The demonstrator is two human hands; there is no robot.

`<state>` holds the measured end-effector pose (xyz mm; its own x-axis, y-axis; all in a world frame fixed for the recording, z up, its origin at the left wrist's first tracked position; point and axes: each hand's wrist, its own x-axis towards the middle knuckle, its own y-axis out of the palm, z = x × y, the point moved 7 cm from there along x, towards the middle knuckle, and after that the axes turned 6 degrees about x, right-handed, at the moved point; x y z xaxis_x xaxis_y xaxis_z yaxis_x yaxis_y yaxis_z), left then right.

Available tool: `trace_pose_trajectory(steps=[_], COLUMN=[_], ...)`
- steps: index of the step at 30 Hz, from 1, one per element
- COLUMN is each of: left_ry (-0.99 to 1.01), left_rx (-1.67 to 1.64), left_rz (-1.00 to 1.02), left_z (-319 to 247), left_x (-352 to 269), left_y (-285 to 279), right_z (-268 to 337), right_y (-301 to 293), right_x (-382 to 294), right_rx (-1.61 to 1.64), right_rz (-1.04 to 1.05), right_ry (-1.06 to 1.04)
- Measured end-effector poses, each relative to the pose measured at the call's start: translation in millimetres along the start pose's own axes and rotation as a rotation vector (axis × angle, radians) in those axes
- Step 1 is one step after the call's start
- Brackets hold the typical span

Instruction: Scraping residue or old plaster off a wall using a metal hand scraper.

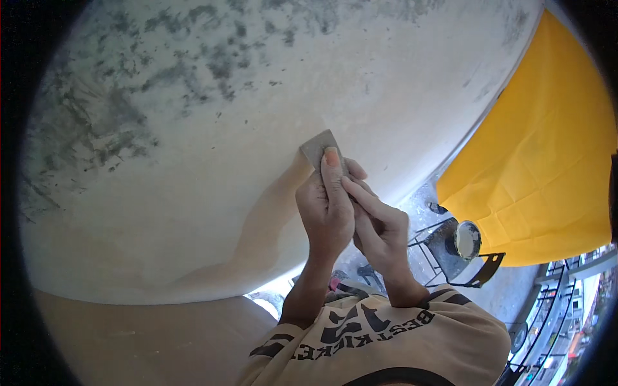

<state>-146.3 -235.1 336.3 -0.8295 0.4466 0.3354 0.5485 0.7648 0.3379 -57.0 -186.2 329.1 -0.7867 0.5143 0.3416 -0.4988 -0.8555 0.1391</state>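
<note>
A thin, flat grey plate [318, 146], perhaps a scraper blade or folded abrasive, is held with one corner pointing up. My left hand [328, 207] grips it, the thumb lying flat along its face. Close against it, my right hand [384, 219] has its fingers bent at the plate's lower right edge; the fingers hide that end. Behind both hands spreads a broad off-white plastered surface [203, 193] with dark grey blotches towards the upper left. An arm's shadow falls on it near the plate, and I cannot tell whether the plate touches it.
A yellow sheet [531, 159] hangs on the right. Below it stands a dark chair [442, 241] with a bucket [467, 240] of pale material on its seat. A railing [545, 309] runs along the lower right. A brownish surface [145, 337] borders the plaster at lower left.
</note>
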Motion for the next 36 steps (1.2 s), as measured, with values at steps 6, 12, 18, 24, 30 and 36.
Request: trace_pose_trajectory(steps=[6, 12, 18, 24, 30, 36], left_ry=[0.023, -0.011, -0.002, 0.017, 0.104, -0.028], left_rx=[0.009, 0.101, 0.11, 0.002, -0.047, 0.042], left_rz=[-0.018, -0.06, -0.111, -0.183, -0.174, -0.32], left_z=[2, 4, -2, -3, -15, -15], left_x=[3, 3, 1, 12, 19, 22], left_y=[-1, 4, 18, 20, 20, 17], right_z=[-5, -10, 9, 7, 5, 18], right_y=[0, -11, -22, -21, -18, -17], right_x=[2, 4, 12, 31, 39, 41], right_rx=[0.037, -0.008, -0.02, 0.02, 0.056, 0.055], right_rz=[0.004, -0.037, 0.032, 0.11, 0.128, 0.107], right_ry=[-0.082, -0.055, -0.339, -0.313, -0.194, -0.275])
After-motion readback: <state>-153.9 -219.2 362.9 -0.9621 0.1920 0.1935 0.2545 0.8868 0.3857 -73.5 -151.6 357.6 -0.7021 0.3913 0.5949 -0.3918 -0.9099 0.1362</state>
